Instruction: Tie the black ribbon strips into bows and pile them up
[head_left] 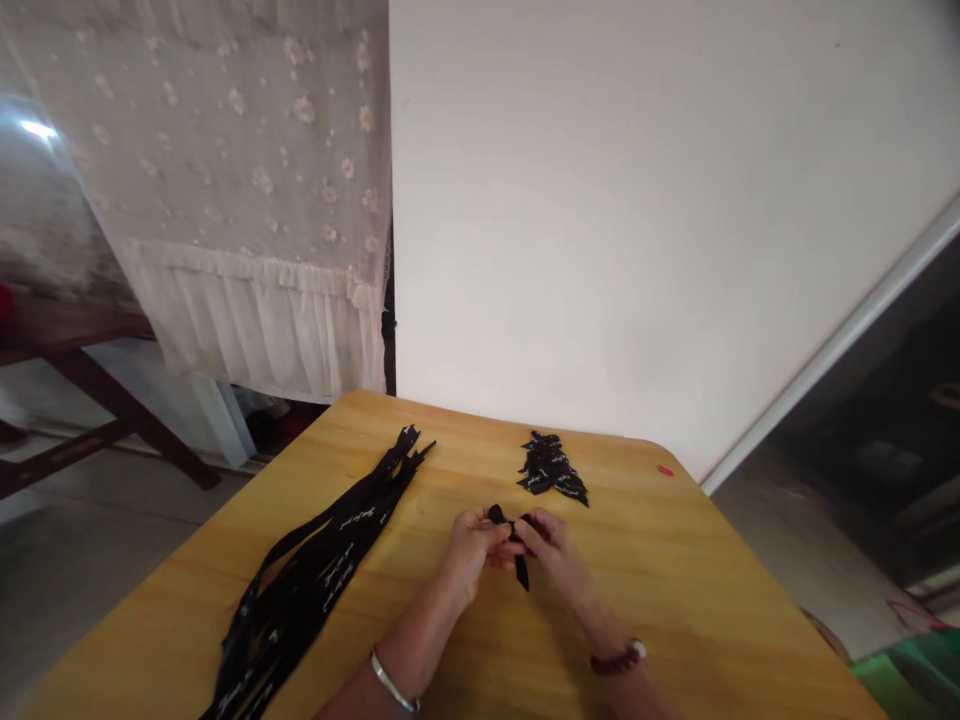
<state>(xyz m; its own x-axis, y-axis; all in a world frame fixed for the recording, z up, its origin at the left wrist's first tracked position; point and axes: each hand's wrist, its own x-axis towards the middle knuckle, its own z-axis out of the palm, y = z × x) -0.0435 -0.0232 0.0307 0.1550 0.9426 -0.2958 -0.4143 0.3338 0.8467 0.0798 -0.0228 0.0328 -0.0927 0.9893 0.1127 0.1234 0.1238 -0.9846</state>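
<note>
My left hand [469,550] and my right hand [544,555] meet over the middle of a yellow wooden table [675,580]. Between their fingers both pinch a short black ribbon [519,565], which is looped or knotted at the top, with one tail hanging down toward me. Farther off, a small heap of black ribbon pieces with white script [551,465] lies just beyond my hands. To the left lies a bundle of long black printed ribbons [315,580]. A silver bangle [394,682] circles my left wrist, and a dark bead bracelet [619,657] circles my right.
A small red scrap [665,471] lies near the table's far right corner. Behind the table stand a white wall [600,220] and a sheer floral curtain [225,200]. A wooden bench frame [97,390] stands at left, and a green object [911,680] at lower right.
</note>
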